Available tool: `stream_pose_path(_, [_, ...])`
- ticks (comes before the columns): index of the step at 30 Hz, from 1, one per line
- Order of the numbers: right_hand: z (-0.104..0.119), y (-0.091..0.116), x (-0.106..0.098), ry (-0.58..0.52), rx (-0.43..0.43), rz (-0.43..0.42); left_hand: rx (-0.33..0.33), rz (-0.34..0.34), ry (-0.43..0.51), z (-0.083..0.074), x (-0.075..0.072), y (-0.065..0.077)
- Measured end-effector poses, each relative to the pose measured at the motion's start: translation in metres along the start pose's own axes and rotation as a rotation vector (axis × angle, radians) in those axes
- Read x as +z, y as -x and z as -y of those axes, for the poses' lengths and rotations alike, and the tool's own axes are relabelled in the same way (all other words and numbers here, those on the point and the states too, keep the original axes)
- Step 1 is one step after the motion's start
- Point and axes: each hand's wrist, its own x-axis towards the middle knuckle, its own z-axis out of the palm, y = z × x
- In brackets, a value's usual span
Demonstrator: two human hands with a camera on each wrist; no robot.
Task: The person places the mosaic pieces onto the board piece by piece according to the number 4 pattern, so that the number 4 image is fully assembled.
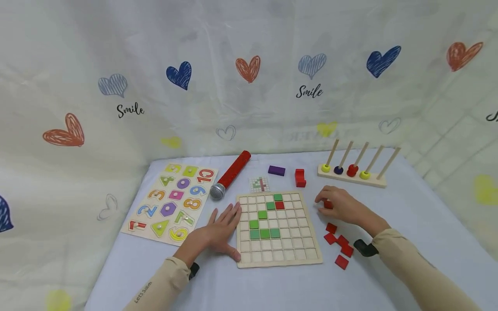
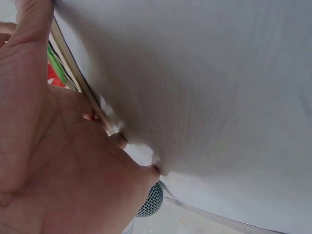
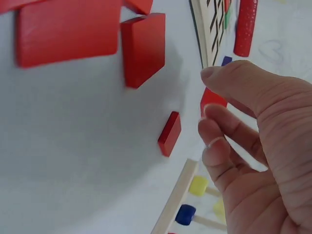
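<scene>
My left hand [image 1: 222, 233] rests along the left edge of a wooden grid board [image 1: 279, 262], fingers spread, thumb at its lower left corner. On the board lie several green tiles [image 1: 264, 233] and one red tile [image 1: 279, 205]. To the right of the board, my right hand [image 1: 342, 204] hovers over a loose red tile [image 3: 169, 134], with thumb and fingertips apart and nothing between them in the right wrist view. Several other red tiles [image 1: 342, 240] lie scattered on the white cloth, nearer the body than that hand.
A small pattern card [image 1: 259, 185] lies behind the board. Further around are a red microphone [image 1: 233, 170], a number-and-shape puzzle board [image 1: 155, 235], a purple block [image 1: 276, 170], a notched red block [image 1: 300, 178] and a bead stand with pegs [image 1: 352, 176].
</scene>
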Motion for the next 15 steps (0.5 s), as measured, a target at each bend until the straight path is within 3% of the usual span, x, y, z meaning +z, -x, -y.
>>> stream_pose_path(5, [-0.01, 0.004, -0.001, 0.024, 0.042, 0.004, 0.019, 0.0, 0.036, 0.005, 0.0, 0.0])
stream_pose_path(8, [-0.02, 0.007, 0.0, 0.027, 0.018, 0.025, 0.031, 0.008, 0.064, 0.007, 0.003, 0.0])
stream_pose_path(15, [-0.039, 0.011, -0.002, -0.042, -0.043, 0.024, 0.01, 0.014, 0.021, 0.002, 0.0, 0.001])
